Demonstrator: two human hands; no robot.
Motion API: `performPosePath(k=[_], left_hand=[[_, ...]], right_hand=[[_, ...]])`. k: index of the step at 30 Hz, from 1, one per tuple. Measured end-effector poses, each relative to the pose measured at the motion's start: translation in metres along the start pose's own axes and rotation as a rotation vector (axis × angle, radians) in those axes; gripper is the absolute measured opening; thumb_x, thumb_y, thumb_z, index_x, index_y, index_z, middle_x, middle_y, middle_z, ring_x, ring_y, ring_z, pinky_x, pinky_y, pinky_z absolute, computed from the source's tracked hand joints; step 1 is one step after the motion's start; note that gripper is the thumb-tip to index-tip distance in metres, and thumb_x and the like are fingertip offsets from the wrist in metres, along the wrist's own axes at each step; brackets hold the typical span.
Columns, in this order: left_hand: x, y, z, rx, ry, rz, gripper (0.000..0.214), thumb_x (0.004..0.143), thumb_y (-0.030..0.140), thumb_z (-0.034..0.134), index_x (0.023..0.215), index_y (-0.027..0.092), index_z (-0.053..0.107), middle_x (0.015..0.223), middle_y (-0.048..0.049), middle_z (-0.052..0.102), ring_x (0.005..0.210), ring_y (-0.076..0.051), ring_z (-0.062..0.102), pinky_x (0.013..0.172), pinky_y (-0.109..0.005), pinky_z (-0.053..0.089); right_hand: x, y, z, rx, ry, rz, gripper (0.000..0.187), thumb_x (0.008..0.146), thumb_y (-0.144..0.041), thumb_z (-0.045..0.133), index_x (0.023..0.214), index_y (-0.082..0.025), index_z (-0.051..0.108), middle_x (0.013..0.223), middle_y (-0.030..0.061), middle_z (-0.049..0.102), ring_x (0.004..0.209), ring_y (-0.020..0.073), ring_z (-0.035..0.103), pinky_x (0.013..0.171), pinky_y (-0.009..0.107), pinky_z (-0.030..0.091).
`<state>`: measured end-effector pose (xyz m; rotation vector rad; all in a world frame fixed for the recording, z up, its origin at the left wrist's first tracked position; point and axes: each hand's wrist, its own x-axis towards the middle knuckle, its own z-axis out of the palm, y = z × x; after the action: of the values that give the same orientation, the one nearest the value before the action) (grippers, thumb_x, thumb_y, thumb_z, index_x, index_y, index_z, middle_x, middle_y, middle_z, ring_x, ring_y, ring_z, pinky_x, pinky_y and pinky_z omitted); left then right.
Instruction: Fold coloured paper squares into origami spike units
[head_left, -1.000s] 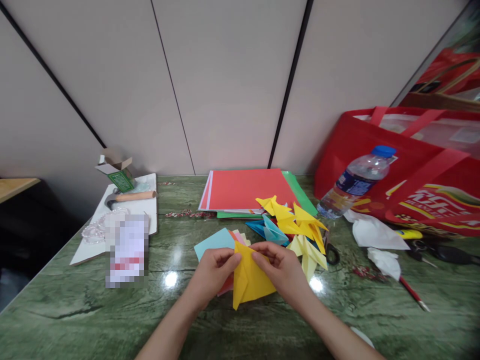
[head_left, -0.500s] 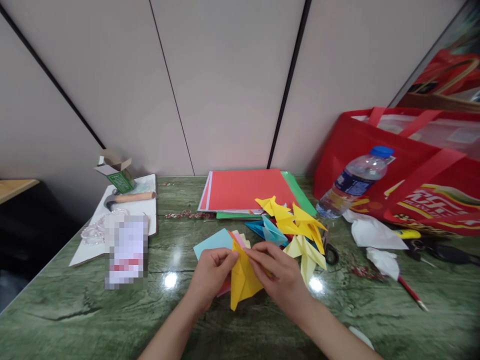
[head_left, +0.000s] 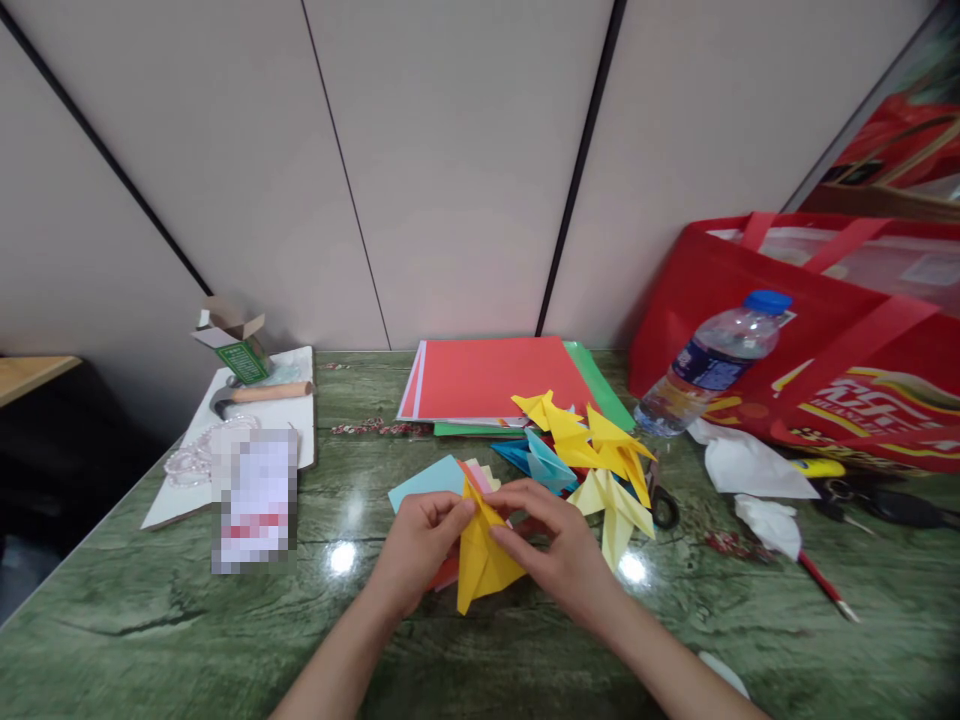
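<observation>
A partly folded yellow origami paper (head_left: 484, 565) is held up between both hands over the green table. My left hand (head_left: 420, 540) pinches its upper left edge between thumb and fingers. On the other side, my right hand (head_left: 551, 540) grips the upper right flap with thumb and fingertips. Behind and under the hands lie loose coloured sheets, with a light blue sheet (head_left: 427, 481) showing at the left. Just beyond my right hand is a pile of folded paper pieces: yellow ones (head_left: 574, 440), a pale yellow one (head_left: 615, 505) and a blue one (head_left: 547, 465).
A stack of large sheets, red (head_left: 495, 378) on top, lies by the wall. To the right stand a plastic bottle (head_left: 709, 360) and a red bag (head_left: 825, 330), with tissues (head_left: 750, 460) and a red pen (head_left: 825, 585) nearby. At left, a white board (head_left: 300, 425) bears a sickle and small box.
The fingers of my right hand have shifted on the yellow paper, the thumb now lower on its flap. The paper has tilted slightly. My left hand keeps its pinch.
</observation>
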<state>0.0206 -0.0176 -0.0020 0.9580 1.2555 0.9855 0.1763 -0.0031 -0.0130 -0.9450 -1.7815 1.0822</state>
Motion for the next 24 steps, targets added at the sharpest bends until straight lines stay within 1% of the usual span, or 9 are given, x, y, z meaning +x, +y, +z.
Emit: performPosePath(k=[2, 4, 6, 9, 18, 24], left_hand=[[-0.0004, 0.0002, 0.0002, 0.012, -0.008, 0.006, 0.034, 0.066, 0.044, 0.063, 0.058, 0.011, 0.059, 0.051, 0.0036, 0.046, 0.048, -0.007, 0.036, 0.045, -0.018, 0.030], [-0.0006, 0.0001, 0.0000, 0.029, -0.017, -0.001, 0.034, 0.065, 0.044, 0.063, 0.056, 0.012, 0.058, 0.050, 0.0042, 0.043, 0.047, -0.007, 0.034, 0.044, -0.018, 0.028], [-0.0007, 0.0000, -0.0003, 0.036, -0.020, -0.008, 0.034, 0.065, 0.045, 0.063, 0.055, 0.012, 0.057, 0.049, 0.0044, 0.043, 0.047, -0.007, 0.034, 0.044, -0.019, 0.028], [-0.0008, 0.0002, -0.0006, 0.013, -0.020, -0.010, 0.034, 0.064, 0.044, 0.063, 0.054, 0.013, 0.055, 0.048, 0.0050, 0.041, 0.047, -0.007, 0.033, 0.044, -0.019, 0.026], [-0.0033, 0.0051, 0.0022, -0.076, -0.087, -0.037, 0.038, 0.062, 0.049, 0.065, 0.054, 0.013, 0.056, 0.047, 0.0053, 0.045, 0.044, -0.006, 0.035, 0.041, -0.018, 0.027], [-0.0031, 0.0034, 0.0017, -0.030, -0.087, -0.044, 0.037, 0.061, 0.047, 0.067, 0.053, 0.014, 0.054, 0.042, 0.0064, 0.045, 0.035, -0.004, 0.032, 0.034, -0.017, 0.021]], right_hand=[[0.0005, -0.0008, -0.0001, 0.036, 0.006, 0.058, 0.014, 0.073, -0.019, 0.060, 0.087, -0.020, 0.062, 0.091, 0.0053, 0.058, 0.079, 0.0164, 0.059, 0.058, 0.022, 0.050], [0.0010, -0.0013, -0.0006, 0.043, -0.006, 0.061, 0.009, 0.073, -0.019, 0.061, 0.082, -0.019, 0.062, 0.089, 0.0051, 0.058, 0.080, 0.0167, 0.058, 0.057, 0.022, 0.049], [0.0018, -0.0012, -0.0014, 0.045, -0.031, 0.038, 0.008, 0.076, -0.020, 0.058, 0.082, -0.020, 0.064, 0.090, 0.0059, 0.059, 0.084, 0.0172, 0.058, 0.057, 0.022, 0.047], [0.0028, -0.0002, -0.0023, 0.061, -0.039, 0.019, 0.013, 0.079, -0.020, 0.053, 0.083, -0.021, 0.066, 0.093, 0.0070, 0.061, 0.087, 0.0174, 0.058, 0.056, 0.022, 0.047], [0.0032, 0.0008, -0.0029, 0.064, -0.013, 0.032, 0.013, 0.077, -0.021, 0.056, 0.082, -0.021, 0.068, 0.091, 0.0065, 0.063, 0.086, 0.0183, 0.059, 0.059, 0.024, 0.048], [0.0035, 0.0019, -0.0033, 0.043, -0.023, 0.018, 0.013, 0.078, -0.022, 0.056, 0.082, -0.022, 0.068, 0.090, 0.0062, 0.063, 0.084, 0.0180, 0.059, 0.058, 0.024, 0.048]])
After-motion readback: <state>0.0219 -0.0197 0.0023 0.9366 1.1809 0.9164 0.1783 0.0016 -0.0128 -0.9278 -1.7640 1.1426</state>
